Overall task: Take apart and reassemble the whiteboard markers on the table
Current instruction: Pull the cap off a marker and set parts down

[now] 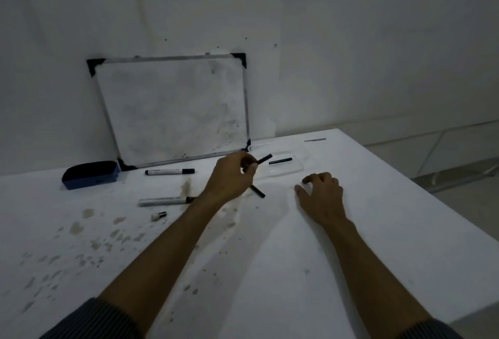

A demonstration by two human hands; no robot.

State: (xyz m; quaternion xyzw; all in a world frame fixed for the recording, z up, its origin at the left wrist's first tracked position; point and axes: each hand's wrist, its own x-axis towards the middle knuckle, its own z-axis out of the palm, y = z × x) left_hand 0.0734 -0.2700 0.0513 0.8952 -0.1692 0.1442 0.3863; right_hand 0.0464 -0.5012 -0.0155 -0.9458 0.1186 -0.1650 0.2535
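My left hand (232, 176) is raised a little above the table, its fingers closed on a thin black rod (263, 159) that sticks out to the right. A second black rod (258, 192) lies on the table just below that hand. Flat on the table, my right hand (321, 195) rests with fingers spread and nothing in it. A whole capped marker (169, 172) lies near the whiteboard. An uncapped marker body (163, 201) lies left of my left forearm, with a small white end plug (158, 215) below it. Another black rod (280, 160) lies in a clear tray (293, 170).
A small framed whiteboard (175, 112) leans on the wall at the back. A blue eraser (90, 174) sits at its left. The white table (378, 230) carries brown stains on its left half; its right edge runs diagonally past my right hand.
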